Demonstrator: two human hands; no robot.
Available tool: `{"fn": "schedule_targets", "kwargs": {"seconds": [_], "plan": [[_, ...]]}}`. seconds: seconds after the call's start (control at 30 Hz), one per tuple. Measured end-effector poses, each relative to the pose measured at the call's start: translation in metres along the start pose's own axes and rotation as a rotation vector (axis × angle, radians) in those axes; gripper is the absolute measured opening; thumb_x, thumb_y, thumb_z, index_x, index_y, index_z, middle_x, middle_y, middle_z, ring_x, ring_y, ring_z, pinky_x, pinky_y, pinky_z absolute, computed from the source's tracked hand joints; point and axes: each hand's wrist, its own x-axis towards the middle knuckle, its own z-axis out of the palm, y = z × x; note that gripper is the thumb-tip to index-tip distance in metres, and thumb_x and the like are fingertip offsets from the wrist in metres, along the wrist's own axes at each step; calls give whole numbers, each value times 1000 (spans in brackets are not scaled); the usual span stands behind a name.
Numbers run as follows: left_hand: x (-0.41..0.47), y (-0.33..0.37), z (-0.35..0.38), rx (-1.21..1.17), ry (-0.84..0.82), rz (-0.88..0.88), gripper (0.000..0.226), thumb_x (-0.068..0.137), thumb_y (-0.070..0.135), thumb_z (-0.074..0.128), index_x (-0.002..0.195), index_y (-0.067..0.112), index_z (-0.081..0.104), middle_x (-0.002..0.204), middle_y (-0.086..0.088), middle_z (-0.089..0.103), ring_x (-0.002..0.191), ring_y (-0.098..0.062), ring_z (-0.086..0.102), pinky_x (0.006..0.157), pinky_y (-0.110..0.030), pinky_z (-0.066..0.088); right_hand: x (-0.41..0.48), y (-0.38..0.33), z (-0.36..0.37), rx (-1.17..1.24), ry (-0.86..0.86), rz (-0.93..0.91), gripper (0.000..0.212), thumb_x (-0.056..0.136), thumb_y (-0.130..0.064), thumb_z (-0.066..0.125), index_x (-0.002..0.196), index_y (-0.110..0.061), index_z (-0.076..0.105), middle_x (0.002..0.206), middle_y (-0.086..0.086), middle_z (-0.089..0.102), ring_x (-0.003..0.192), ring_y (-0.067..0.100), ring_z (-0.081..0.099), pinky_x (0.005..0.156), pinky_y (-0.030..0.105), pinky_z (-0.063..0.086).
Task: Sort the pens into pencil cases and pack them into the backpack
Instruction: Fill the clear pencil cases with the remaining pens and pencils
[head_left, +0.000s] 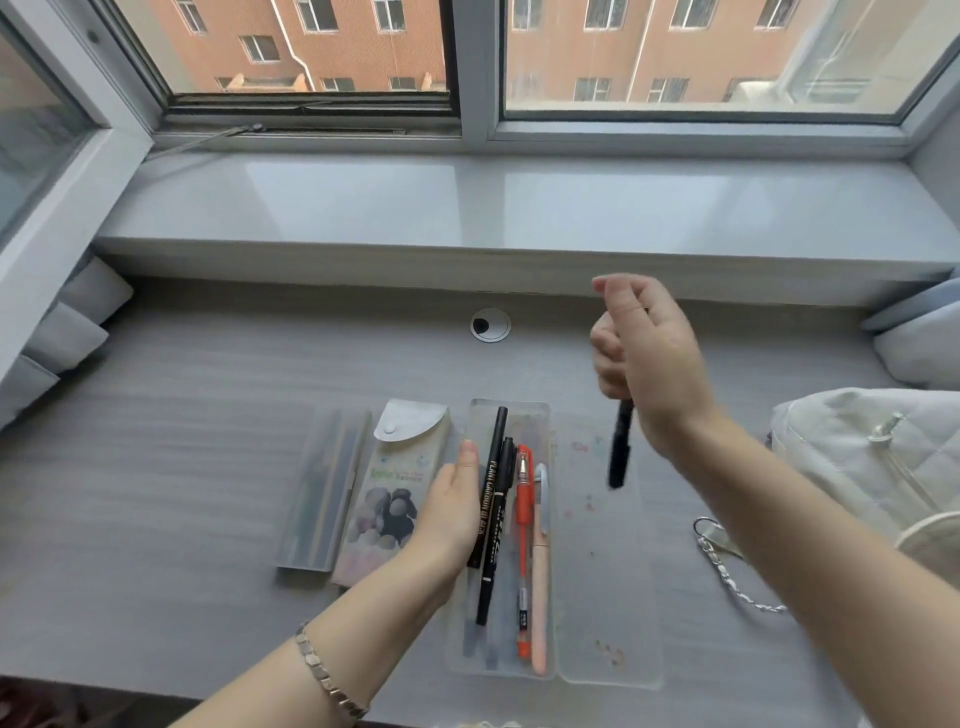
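Grey wood-grain bench (182, 467) bearing a white quilted backpack (857, 457) at right and an open translucent plastic pencil case (519, 415) holding four pens. Right hand (649, 364) fingers clenched on a black pen (621, 452) above the case's lid; left hand (452, 509), fingers released, steadies the case's edge.

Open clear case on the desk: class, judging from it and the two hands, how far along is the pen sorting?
Done: four pens lie in the open clear case, and two closed cases sit to its left. In hand: the right hand holds a black pen above the open lid; the left hand steadies the case. Left: closing this case and packing all of the cases into the white backpack.
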Motion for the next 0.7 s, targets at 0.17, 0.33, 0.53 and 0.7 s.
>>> {"fn": "schedule_targets", "kwargs": {"seconds": [0.17,0.33,0.53,0.7], "plan": [[-5,4,3,71,35,47,61,94,54,21,127,14,52,129,-4,56,121,-19,49,102,-30,35,-15,43,27,-711,-195,110,18,88,-23,54,92,-16,70,42,-12,42,48,3,44,45,12,31],[-10,9,2,100,47,95,54,96,49,22,126,15,49,114,6,48,104,-8,37,89,-22,26,-23,54,33,-938,-174,52,25,88,-30,54,109,-22,65,84,1,64,92,24,59,78,28,44],[-5,9,5,40,44,102,58,94,52,22,125,14,52,125,1,56,112,-13,48,97,-30,36,-34,62,36,-1251,-91,-259,25,89,-35,54,101,-16,64,107,5,57,77,32,64,63,32,47],[-9,14,4,-52,75,82,53,96,47,25,130,12,47,117,7,48,108,-7,41,91,-23,29,-38,70,36,-1230,-51,-423,16,62,-36,65,58,-20,67,71,-6,67,41,15,59,36,15,39]]}}
